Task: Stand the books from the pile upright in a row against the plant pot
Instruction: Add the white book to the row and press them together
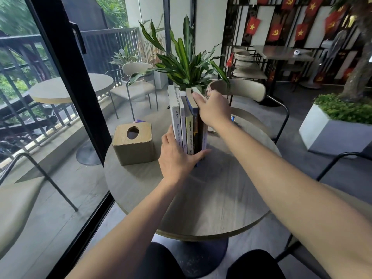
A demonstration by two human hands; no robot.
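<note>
Round grey table (201, 198), wood-grain top, mostly bare on the near side. Potted plant (185, 63) at the far middle; plant pot (182, 93) almost wholly hidden, only a pale sliver visible above the spines. Books (188, 125) standing upright in a tight row at the table's middle, spines facing the camera, far edges seemingly against the pot, though contact not visible. Five or so volumes, exact count unclear.

Left hand (177, 158) flat and spread at the foot of the row, fingers (201, 153) laid across the bottom of the spines, thumb up the left cover; pressing, not gripping. Right hand (211, 109) on the right end of the row near the top, fingers (196, 97) extended over the top edge; open against the outer cover, nothing clasped.

Likely paperbacks: light, stiff enough when packed together, glossy covers prone to sliding apart at the foot. Best squeezed from both outer covers, low and high, and squared as one block. Apt to fan or topple rightward if released unevenly.

Wooden tissue box (132, 144) left of the row, near but apart; no obstruction. Small blue object (233, 118) behind the right wrist, unidentifiable. Empty chair (241, 91) beyond the table. No pile left in view.
</note>
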